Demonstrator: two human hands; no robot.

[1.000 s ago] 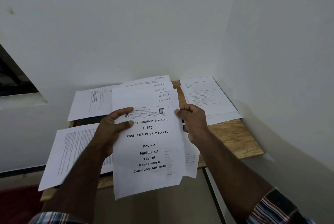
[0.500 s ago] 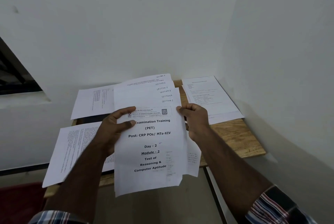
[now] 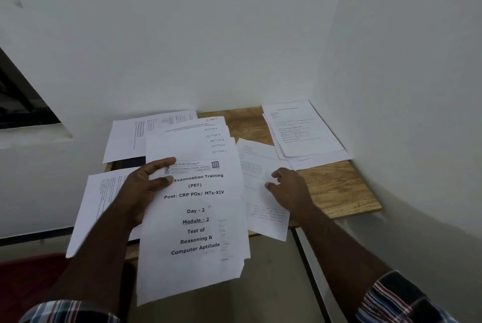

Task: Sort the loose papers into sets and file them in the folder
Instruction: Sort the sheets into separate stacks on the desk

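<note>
- Two bare hands worked over a small wooden worktop (image 3: 336, 187) set in the corner of two white walls.
- The left hand (image 3: 146, 187) held a sheaf of papers (image 3: 193, 218) up off the worktop, its thumb curled over the printed cover and the other fingers hidden behind the sheets (the cover read "Examination Training (PET)", "Day - 2", "Module - 2").
- Behind that cover, several sheets fanned upward, each with a handwritten "SECTION" label near its top right corner.
- The right hand (image 3: 289, 188) lay on a loose sheet (image 3: 260, 192) flat on the worktop just right of the sheaf, fingers loosely bent and touching the paper; whether they pinched it could not be told.
- A small stack of printed forms (image 3: 302, 129) sat in the far right corner, against the wall.
- One sheet with a grid (image 3: 130, 137) lay at the far left, and another text page (image 3: 101, 200) overhung the near left edge.
- Plaid sleeve cuffs showed at both wrists.
</note>
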